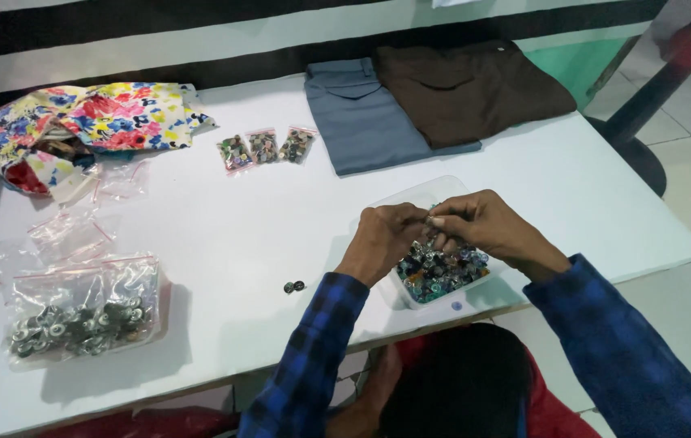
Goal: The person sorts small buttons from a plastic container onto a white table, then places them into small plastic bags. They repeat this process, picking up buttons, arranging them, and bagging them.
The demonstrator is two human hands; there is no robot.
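Over a clear plastic tub (410,197) of mixed buttons (438,272) at the near edge of the white desk (264,235), the left hand (383,237) and right hand (487,225) meet fingertip to fingertip, each pinching a small item too tiny to identify. Two dark buttons (294,286) lie loose just left of the tub; a large bag of buttons (82,312) sits far left, three small filled bags (264,148) and folded trousers (434,101) farther back.

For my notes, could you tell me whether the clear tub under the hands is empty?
Not empty: the clear tub holds a heap of small buttons.
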